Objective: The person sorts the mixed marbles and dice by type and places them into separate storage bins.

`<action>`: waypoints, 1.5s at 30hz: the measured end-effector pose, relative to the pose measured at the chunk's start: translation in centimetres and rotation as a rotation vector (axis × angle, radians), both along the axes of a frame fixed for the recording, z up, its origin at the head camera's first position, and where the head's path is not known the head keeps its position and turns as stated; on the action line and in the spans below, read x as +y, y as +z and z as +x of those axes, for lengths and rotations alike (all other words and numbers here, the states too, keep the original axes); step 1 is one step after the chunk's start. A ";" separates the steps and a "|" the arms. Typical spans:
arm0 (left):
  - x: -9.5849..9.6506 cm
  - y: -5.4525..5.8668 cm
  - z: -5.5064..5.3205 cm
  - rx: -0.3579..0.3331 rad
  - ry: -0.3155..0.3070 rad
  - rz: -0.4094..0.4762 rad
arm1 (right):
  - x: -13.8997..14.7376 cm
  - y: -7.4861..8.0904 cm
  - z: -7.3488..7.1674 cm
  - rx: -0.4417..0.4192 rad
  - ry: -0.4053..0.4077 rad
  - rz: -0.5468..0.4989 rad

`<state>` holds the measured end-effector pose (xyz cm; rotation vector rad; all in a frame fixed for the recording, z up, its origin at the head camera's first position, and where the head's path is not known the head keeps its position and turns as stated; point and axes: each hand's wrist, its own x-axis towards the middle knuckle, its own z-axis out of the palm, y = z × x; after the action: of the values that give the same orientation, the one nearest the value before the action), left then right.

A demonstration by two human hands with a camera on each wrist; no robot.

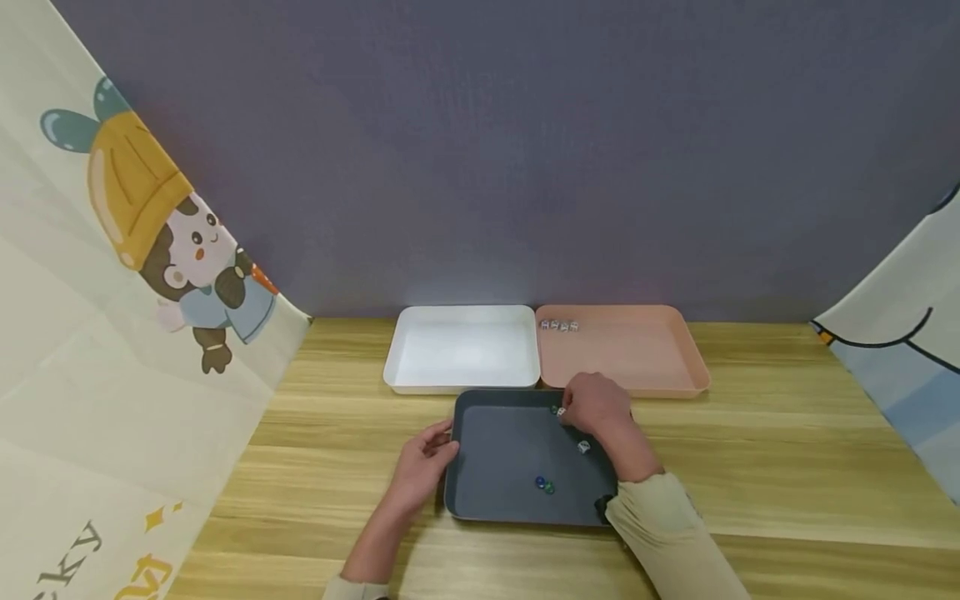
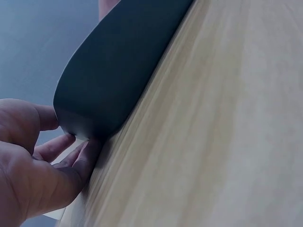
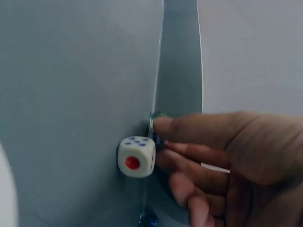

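A dark grey tray (image 1: pixel 495 508) lies on the wooden table, and my left hand (image 1: pixel 422 468) grips its left side. In the left wrist view the thumb is at the rim, with the other fingers against the lower wall. Over the tray's far right part, my right hand (image 1: pixel 600 407) pinches a white die (image 1: pixel 561 412) between thumb and fingers, which partly hide it. Beside that die is a dark green marble (image 1: pixel 553 409). Another die (image 3: pixel 136 157) with a red dot stands close to the fingertips in the right wrist view. A blue marble (image 1: pixel 540 482) and a green marble (image 1: pixel 550 488) lie nearer the front.
Behind the grey tray stand a white tray (image 1: pixel 463 346) on the left and a pink tray (image 1: pixel 630 354) on the right, side by side. Several dice (image 1: pixel 559 326) sit in a row at the pink tray's far left corner. A dark cloth wall (image 1: pixel 525 150) rises behind.
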<state>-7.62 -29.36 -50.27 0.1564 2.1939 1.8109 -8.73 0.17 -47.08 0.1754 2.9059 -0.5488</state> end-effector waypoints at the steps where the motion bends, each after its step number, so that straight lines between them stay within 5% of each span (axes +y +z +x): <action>1: 0.0 0.0 0.0 0.002 0.003 -0.006 | 0.0 0.0 0.0 -0.004 0.010 -0.007; 16: 0.4 -0.1 0.3 -0.019 0.009 -0.040 | 0.7 1.3 -0.4 0.012 0.178 -0.227; 21: 0.3 1.1 0.6 -0.014 -0.012 -0.036 | 0.9 1.3 -0.4 0.052 0.234 -0.325; 31: 0.1 -0.2 0.4 0.006 -0.014 -0.043 | 0.4 2.6 1.0 0.193 0.256 -0.580; 45: 0.0 -0.1 0.4 -0.004 0.019 -0.066 | 0.3 4.4 2.3 0.297 0.299 -0.676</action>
<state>-7.23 -29.33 -50.32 0.1183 2.2567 1.7451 -6.48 0.43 -42.68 -0.4559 2.7277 -1.5420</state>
